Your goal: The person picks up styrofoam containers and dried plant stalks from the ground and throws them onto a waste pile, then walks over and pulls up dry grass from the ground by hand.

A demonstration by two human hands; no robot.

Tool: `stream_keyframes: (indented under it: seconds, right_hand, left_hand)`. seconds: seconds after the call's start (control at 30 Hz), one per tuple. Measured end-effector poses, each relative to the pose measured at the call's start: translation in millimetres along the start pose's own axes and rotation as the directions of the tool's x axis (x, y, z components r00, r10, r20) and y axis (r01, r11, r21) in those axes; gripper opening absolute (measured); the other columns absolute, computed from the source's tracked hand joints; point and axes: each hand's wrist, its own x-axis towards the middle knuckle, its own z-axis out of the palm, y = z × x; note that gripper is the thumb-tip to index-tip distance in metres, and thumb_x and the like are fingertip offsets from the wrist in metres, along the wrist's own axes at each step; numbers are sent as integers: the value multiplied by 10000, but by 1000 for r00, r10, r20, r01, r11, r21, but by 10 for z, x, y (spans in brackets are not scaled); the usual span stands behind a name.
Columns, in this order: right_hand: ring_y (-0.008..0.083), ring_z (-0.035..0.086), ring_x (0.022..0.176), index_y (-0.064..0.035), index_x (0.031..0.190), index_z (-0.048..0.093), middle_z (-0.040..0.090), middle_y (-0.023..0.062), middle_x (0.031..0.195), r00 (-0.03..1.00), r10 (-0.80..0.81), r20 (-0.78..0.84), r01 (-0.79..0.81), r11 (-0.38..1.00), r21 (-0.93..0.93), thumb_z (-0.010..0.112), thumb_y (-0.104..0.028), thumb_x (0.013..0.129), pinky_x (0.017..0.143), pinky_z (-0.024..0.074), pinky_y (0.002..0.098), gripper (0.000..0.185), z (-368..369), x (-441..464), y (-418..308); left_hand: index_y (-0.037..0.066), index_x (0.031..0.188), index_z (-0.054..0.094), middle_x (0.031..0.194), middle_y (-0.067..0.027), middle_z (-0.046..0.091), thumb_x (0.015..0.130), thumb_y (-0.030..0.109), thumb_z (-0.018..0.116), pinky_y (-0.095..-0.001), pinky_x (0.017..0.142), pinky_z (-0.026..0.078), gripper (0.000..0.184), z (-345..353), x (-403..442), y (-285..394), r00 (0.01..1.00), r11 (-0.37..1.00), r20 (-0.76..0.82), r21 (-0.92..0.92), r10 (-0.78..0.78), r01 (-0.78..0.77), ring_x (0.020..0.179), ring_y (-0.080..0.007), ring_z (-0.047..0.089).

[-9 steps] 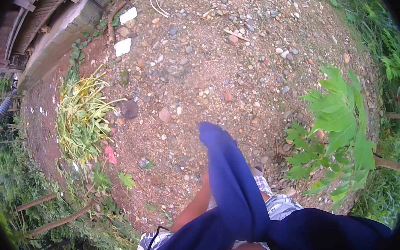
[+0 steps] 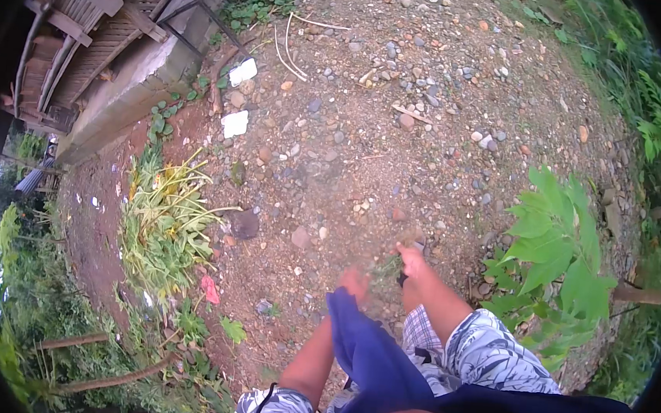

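Across the stony ground, our view has shifted, bringing more of the patterned shorts into frame. The blue cloth, stretched forward a moment ago, is now drawn back towards us, exposing a bare limb and a smaller skin patch. This places blurred greenery between the two extremities; we judge that contact there is possible but unconfirmed. The wilted leaf pile lies well apart, to the left. Motion blur and overlap prevent us from separating hands from feet, so we cannot tell whether the left or right hand is open, closed or gripping.
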Motion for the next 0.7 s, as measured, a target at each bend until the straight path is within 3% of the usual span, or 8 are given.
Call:
stream_keyframes:
  seconds: [0.07, 0.2, 0.27, 0.4, 0.47, 0.53, 0.6, 0.7]
  right_hand:
    - [237, 565, 657, -27, 878, 532, 575, 101, 720, 995, -46, -87, 41, 997, -58, 539, -223, 857, 591, 490, 411, 198, -218, 33, -365]
    - [202, 536, 630, -33, 841, 543, 545, 77, 688, 977, -141, -163, 94, 959, -269, 548, -209, 843, 582, 454, 378, 177, -830, 526, -1708]
    - [200, 541, 657, -6, 903, 559, 573, 92, 749, 928, -256, -270, 47, 801, -597, 563, -197, 823, 618, 440, 366, 207, -1168, 526, -2229]
    - [185, 549, 688, 8, 1018, 572, 609, 99, 842, 764, -569, -304, 135, 602, -787, 559, -173, 806, 627, 433, 363, 279, -1948, 657, -2827]
    - [189, 557, 660, 4, 988, 589, 615, 93, 808, 792, -494, -358, 131, 712, -690, 564, -174, 795, 614, 434, 363, 264, -1811, 95, -3239]
    - [202, 568, 628, 12, 955, 598, 616, 100, 756, 745, -596, -300, 252, 668, -700, 581, -190, 780, 604, 435, 360, 269, -2187, 311, -3261]
    - [255, 608, 698, 49, 1004, 549, 620, 179, 803, 758, -557, -340, 77, 593, -801, 574, -197, 786, 669, 444, 391, 330, -2273, 151, -3342]
    - [234, 594, 703, 34, 1031, 538, 616, 144, 854, 816, -444, -371, -98, 526, -845, 574, -180, 791, 663, 454, 379, 324, -2373, -37, -3267]
  left_hand:
    - [4, 1152, 467, 1127, -248, 491, 761, 247, 587, -418, 916, 366, 475, -393, 227, -3, 998, 996, -17, -75, -55, 54, 1061, -391, 454]
    - [-16, 1124, 484, 1094, -255, 504, 764, 242, 576, -410, 909, 374, 453, -1261, 627, -73, 956, 955, -117, 98, -268, 279, 1039, -371, 467]
    - [-15, 1117, 495, 1084, -245, 513, 761, 244, 580, -408, 909, 375, 449, -1612, 764, -143, 918, 918, -177, 118, -355, 378, 1042, -367, 467]
    - [-10, 1115, 509, 1091, -231, 522, 751, 238, 589, -399, 901, 383, 447, -2284, 685, -498, 792, 822, -344, 91, -504, 562, 1035, -355, 484]
    - [-13, 1104, 520, 1081, -227, 536, 745, 231, 593, -394, 892, 393, 440, -2559, 521, -759, 697, 778, -420, -37, -582, 627, 1024, -344, 503]
    - [-19, 1090, 531, 1065, -223, 551, 735, 224, 604, -387, 875, 407, 437, -2824, 353, -855, 626, 760, -486, -132, -610, 637, 1007, -329, 526]
    - [-40, 1105, 508, 1057, -205, 558, 744, 212, 590, -364, 835, 425, 448, -3045, 98, -934, 536, 700, -510, -202, -672, 685, 979, -290, 543]
    - [-14, 1107, 520, 1054, -191, 577, 720, 203, 635, -379, 795, 435, 458, -3347, -251, -1135, 379, 553, -464, -331, -801, 764, 943, -296, 565]
